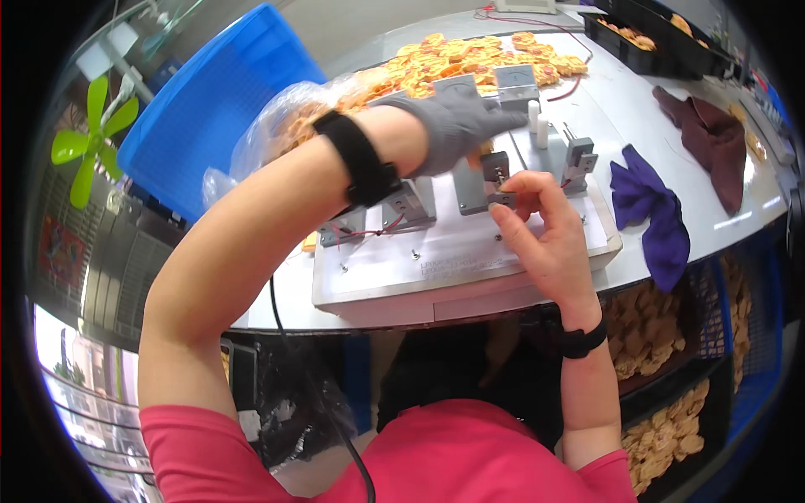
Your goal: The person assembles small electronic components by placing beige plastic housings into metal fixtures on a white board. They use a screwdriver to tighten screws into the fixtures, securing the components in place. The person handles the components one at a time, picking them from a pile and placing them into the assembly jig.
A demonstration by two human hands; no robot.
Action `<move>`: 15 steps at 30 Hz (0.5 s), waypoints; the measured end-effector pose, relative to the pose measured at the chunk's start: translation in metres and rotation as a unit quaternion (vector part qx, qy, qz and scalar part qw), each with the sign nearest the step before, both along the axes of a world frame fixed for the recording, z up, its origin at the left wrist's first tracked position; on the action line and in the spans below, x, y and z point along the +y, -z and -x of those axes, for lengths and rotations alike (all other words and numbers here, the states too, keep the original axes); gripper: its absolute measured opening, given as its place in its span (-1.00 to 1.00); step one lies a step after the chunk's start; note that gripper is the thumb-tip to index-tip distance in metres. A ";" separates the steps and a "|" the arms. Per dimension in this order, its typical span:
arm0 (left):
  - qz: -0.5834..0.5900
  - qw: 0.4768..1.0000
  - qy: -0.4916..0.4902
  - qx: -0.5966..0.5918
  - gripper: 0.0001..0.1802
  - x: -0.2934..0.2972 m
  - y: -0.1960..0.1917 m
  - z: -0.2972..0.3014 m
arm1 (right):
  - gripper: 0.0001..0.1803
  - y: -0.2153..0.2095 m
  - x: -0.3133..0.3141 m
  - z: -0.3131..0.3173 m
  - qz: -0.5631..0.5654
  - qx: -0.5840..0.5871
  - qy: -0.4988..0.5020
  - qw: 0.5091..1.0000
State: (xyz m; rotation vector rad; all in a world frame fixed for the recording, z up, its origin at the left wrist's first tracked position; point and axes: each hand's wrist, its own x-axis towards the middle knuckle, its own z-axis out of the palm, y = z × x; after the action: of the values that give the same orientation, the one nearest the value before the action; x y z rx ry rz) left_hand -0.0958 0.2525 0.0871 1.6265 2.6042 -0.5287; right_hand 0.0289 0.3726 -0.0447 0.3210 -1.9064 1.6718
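Note:
My left hand [464,126], in a grey glove, reaches across the fixture board [377,281] with its visible fingers stretched out toward two white posts [537,124]. A yellow-orange piece [480,154] shows just below its palm; whether the hand touches it is hidden. My bare right hand [545,239] is closed, thumb and forefinger pinching at a small metal part on the front of a grey block [495,165]. The fingertips partly cover that part. Other grey blocks [407,205] with thin red wires stand on the board, to the left and right.
A heap of yellow pieces [428,63] lies behind the board, beside a clear plastic bag [277,126] and a blue crate [222,92]. Purple cloth [652,214] and brown cloth [708,138] lie to the right. Black trays [641,59] stand far right; a green fan [94,138] is at left.

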 end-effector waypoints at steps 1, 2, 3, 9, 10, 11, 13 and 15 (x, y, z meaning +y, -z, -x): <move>0.004 0.999 0.027 -0.042 -0.14 0.001 0.010 0.004 | -0.74 -0.002 0.001 -0.001 0.006 -0.008 -0.005 1.000; -0.008 0.999 0.042 -0.002 -0.12 -0.004 0.017 0.009 | -0.74 -0.002 0.000 0.000 0.009 0.005 -0.010 1.000; -0.016 0.998 0.059 0.035 -0.11 -0.008 0.020 0.010 | -0.74 -0.001 -0.003 0.003 0.011 0.007 -0.017 1.000; -0.252 0.962 0.035 -0.099 -0.15 -0.079 -0.012 -0.014 | -0.70 0.001 -0.002 0.004 0.054 0.002 0.095 0.994; -0.287 0.954 0.006 -0.088 -0.20 -0.098 -0.019 -0.033 | -0.70 0.004 -0.002 0.006 0.071 0.002 0.095 0.993; -0.291 0.956 -0.016 -0.033 -0.22 -0.116 -0.023 -0.046 | -0.70 0.007 -0.001 0.007 0.083 0.003 0.102 0.991; -0.374 0.922 -0.097 -0.042 -0.32 -0.151 -0.013 -0.072 | -0.82 0.009 0.000 0.005 0.014 -0.001 0.089 0.996; -0.440 0.871 -0.215 -0.039 -0.36 -0.192 0.015 -0.093 | -0.88 0.003 -0.003 -0.001 -0.051 -0.052 0.066 0.995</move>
State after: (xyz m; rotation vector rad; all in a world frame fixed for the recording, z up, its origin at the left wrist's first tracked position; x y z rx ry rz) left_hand -0.0032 0.0600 0.0721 1.0001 3.1814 0.8478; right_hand 0.0295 0.3692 -0.0476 0.1455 -2.0475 1.5355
